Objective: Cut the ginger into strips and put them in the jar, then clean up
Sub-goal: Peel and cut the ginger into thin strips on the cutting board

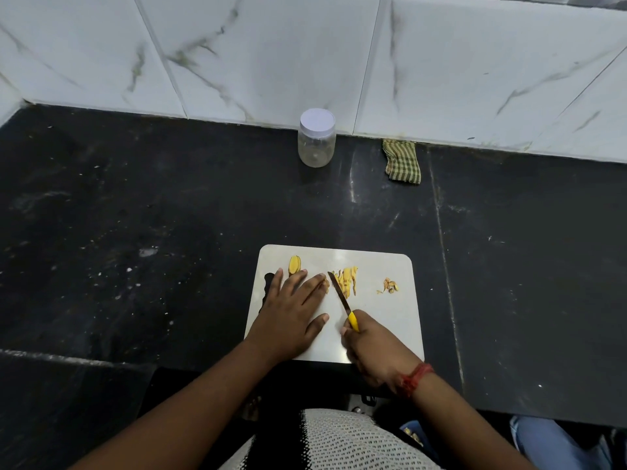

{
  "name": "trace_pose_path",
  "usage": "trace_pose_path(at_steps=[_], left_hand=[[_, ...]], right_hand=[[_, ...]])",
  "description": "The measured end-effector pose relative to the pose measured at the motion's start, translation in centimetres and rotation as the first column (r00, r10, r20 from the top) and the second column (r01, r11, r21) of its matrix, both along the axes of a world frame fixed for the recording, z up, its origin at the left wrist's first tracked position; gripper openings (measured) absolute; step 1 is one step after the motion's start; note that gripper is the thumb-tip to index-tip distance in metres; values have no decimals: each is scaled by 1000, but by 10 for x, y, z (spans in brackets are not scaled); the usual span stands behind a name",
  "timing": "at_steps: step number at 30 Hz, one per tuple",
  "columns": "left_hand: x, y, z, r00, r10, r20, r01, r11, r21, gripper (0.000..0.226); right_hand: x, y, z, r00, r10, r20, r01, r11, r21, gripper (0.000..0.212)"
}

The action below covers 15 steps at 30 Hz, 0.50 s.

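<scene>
We are midway through cutting: our left hand (291,312) lies flat with straight fingers on the white cutting board (390,320), its fingertips pressing down a ginger slice (325,283), while our right hand (375,351) grips the yellow-handled knife (342,300), whose blade is angled just beside those fingertips. A pile of cut strips (347,279) lies right of the blade, a small heap of scraps (390,285) sits further right, and another uncut slice (294,264) waits by the far left edge. To do this well, we judge we should tuck the fingertips back from the edge, keep the strokes narrow and parallel, and steady the board. The jar (317,139) stands well apart at the wall, lid on, near a checked cloth (402,161) on the black desk (135,215).
</scene>
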<state>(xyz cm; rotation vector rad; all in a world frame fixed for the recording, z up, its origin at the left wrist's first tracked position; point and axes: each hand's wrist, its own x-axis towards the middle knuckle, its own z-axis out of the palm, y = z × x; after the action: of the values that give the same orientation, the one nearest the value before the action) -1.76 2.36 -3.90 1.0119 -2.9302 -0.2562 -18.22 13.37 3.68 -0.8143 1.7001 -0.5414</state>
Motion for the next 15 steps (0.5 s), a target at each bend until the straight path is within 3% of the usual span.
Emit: trace_pose_path(at_steps=[2,15], left_hand=[[-1,2,-1,1000,9,-4,-9,1000,-12,61],[-3,5,-3,999,28,-17,-28,999,-21,60]], right_hand=[[0,-3,-5,996,55,-76,-57,998,-25,17],[-1,-7,-23,994,64,-90,-65,998,-8,16]])
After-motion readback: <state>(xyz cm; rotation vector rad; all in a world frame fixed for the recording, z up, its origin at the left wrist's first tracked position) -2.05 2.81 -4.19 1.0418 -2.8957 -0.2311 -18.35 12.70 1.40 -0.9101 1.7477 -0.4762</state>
